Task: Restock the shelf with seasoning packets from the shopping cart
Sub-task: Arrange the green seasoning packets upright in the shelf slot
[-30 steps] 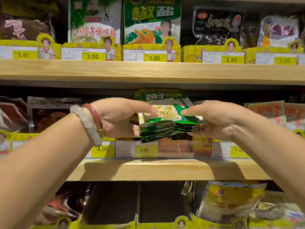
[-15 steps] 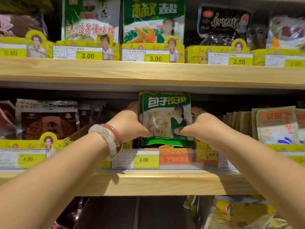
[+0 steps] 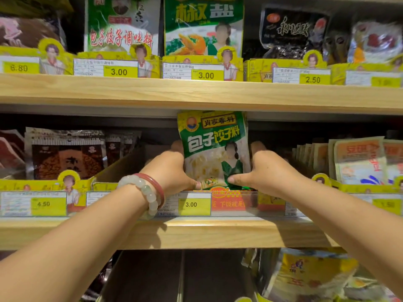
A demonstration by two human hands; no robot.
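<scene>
A stack of green seasoning packets (image 3: 214,147) stands upright in a slot of the middle wooden shelf (image 3: 196,233), above a 3.00 price tag. My left hand (image 3: 169,168) grips the stack's left side, thumb across the lower front. From the other side my right hand (image 3: 265,168) holds it the same way, fingers reaching behind. The packets' tops almost touch the shelf above. The shopping cart is out of view.
Brown packets (image 3: 65,158) fill the slot to the left and pale orange packets (image 3: 357,160) the slot to the right. The upper shelf (image 3: 196,92) carries more seasoning packets behind yellow price tags. Below, dark bins and yellow packets (image 3: 309,275) show.
The green stack, held flat in front of the shelf a second ago, now stands upright in its slot. Both hands reached in with it and the view has drawn closer.
</scene>
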